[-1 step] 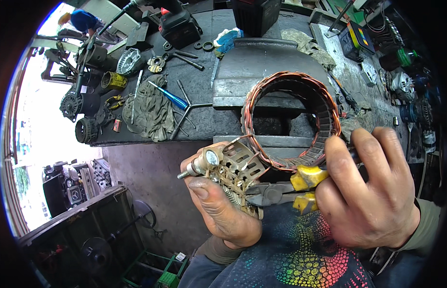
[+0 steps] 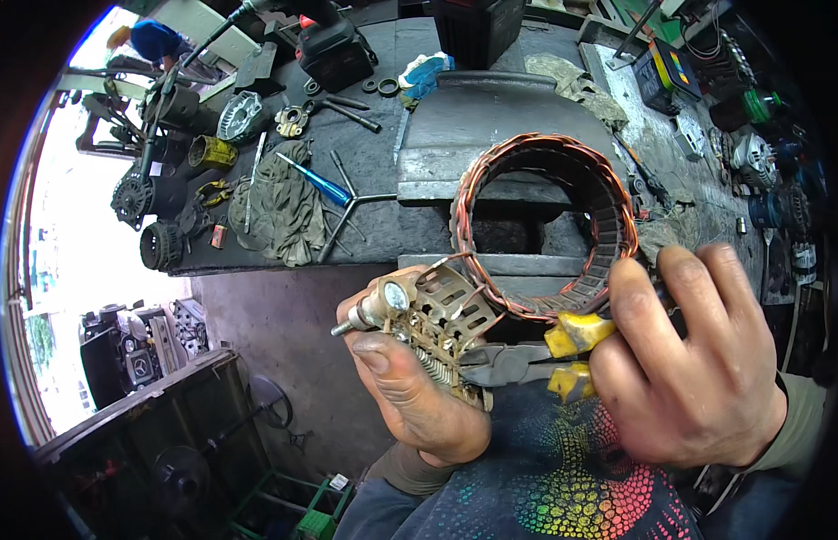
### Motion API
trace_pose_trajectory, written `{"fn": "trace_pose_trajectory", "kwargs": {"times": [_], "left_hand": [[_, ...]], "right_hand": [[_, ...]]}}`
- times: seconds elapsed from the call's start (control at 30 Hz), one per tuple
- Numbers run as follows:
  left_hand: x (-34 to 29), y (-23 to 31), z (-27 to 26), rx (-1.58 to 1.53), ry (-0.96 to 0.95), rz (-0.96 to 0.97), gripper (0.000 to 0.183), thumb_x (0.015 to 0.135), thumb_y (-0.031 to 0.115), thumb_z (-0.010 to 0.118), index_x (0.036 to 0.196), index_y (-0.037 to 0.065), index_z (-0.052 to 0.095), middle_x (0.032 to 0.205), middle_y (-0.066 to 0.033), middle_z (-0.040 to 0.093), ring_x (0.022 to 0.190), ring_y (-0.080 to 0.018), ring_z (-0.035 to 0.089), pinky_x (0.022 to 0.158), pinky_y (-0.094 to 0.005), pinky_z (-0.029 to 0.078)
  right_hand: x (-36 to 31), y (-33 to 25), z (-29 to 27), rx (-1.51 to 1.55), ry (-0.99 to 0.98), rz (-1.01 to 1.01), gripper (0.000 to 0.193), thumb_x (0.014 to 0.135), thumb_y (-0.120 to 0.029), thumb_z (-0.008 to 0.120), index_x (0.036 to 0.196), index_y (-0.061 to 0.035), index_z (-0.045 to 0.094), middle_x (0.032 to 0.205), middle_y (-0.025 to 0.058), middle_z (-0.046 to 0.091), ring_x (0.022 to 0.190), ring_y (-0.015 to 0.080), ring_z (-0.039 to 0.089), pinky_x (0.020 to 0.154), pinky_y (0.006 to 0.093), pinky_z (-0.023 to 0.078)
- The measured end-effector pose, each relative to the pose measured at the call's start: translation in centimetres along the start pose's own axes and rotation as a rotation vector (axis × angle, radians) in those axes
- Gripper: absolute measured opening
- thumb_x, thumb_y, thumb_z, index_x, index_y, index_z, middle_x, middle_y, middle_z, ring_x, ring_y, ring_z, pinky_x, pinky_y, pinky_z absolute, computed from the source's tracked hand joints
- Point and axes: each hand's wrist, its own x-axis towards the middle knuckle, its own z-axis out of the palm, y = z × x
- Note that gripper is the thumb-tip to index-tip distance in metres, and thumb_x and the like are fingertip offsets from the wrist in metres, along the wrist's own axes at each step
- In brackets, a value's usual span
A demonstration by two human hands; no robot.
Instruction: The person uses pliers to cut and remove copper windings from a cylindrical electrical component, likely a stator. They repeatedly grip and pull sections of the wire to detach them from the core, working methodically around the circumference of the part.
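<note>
My left hand [image 2: 410, 396] grips a metal alternator rectifier [image 2: 453, 306], thumb across its near side, with a threaded bolt [image 2: 351, 326] sticking out to the left. Wire leads join it to a ring-shaped alternator stator [image 2: 467, 216] with copper windings, which stands tilted just beyond it, by the edge of a grey metal block. My right hand [image 2: 689, 360] is closed round yellow-handled pliers [image 2: 509, 364]. Their jaws point left and meet the right edge of the rectifier; whether they pinch a lead there I cannot tell.
On the bench to the left lie a grey rag [image 2: 279, 211], a blue screwdriver [image 2: 322, 184], a three-armed wrench [image 2: 351, 211] and alternator parts. A battery [image 2: 666, 76] and more parts stand at the right. Far left, a person [image 2: 153, 40] in blue bends over.
</note>
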Motion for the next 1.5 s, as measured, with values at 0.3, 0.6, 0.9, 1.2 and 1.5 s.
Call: {"fn": "trace_pose_trajectory", "kwargs": {"times": [0.3, 0.6, 0.9, 1.2, 1.5], "left_hand": [[0.4, -0.3, 0.8, 0.05, 0.01, 0.048, 0.06, 0.113, 0.053, 0.042, 0.129, -0.004, 0.052, 0.117, -0.0162, 0.06, 0.103, -0.0212, 0.066, 0.092, -0.0354, 0.059], [0.4, -0.7, 0.6, 0.081, 0.0, 0.127, 0.057, 0.113, 0.051, 0.042, 0.128, -0.003, 0.051, 0.119, -0.0165, 0.059, 0.104, -0.0207, 0.065, 0.093, -0.0359, 0.058], [0.5, -0.7, 0.3, 0.124, -0.048, 0.138, 0.058, 0.113, 0.053, 0.041, 0.13, -0.002, 0.048, 0.119, -0.016, 0.058, 0.104, -0.0201, 0.064, 0.095, -0.0356, 0.057], [0.7, 0.2, 1.0, 0.091, -0.004, 0.027, 0.058, 0.111, 0.055, 0.045, 0.126, -0.001, 0.051, 0.115, -0.0141, 0.06, 0.098, -0.018, 0.066, 0.084, -0.0315, 0.059], [0.4, 0.0, 0.5, -0.04, -0.069, -0.03, 0.054, 0.112, 0.051, 0.046, 0.127, 0.0, 0.051, 0.112, -0.0122, 0.062, 0.089, -0.0153, 0.066, 0.077, -0.0285, 0.057]], "right_hand": [[-1.3, -1.4, -0.8, 0.562, -0.35, 0.299, 0.033, 0.063, -0.016, 0.082, 0.086, -0.006, 0.06, 0.096, 0.0115, 0.055, 0.078, 0.0283, 0.059, 0.065, 0.0428, 0.05], [-1.9, -3.2, 0.0, 0.342, -0.165, 0.345, 0.024, 0.069, -0.017, 0.075, 0.084, -0.004, 0.062, 0.098, 0.0148, 0.06, 0.081, 0.03, 0.061, 0.069, 0.0443, 0.05], [-2.5, -4.0, -0.2, 0.615, -0.308, 0.411, 0.029, 0.073, -0.018, 0.081, 0.091, -0.0024, 0.064, 0.096, 0.0142, 0.059, 0.079, 0.0295, 0.061, 0.068, 0.0427, 0.051], [-3.2, -4.3, 1.3, 0.99, -0.132, 0.513, 0.029, 0.083, -0.02, 0.086, 0.093, -0.0005, 0.067, 0.09, 0.0143, 0.058, 0.074, 0.0335, 0.062, 0.064, 0.0437, 0.051], [-2.4, -1.6, 0.7, 1.165, -0.304, 0.478, 0.024, 0.09, -0.022, 0.082, 0.098, -0.0007, 0.072, 0.087, 0.0135, 0.06, 0.076, 0.0354, 0.065, 0.065, 0.0447, 0.053]]}}
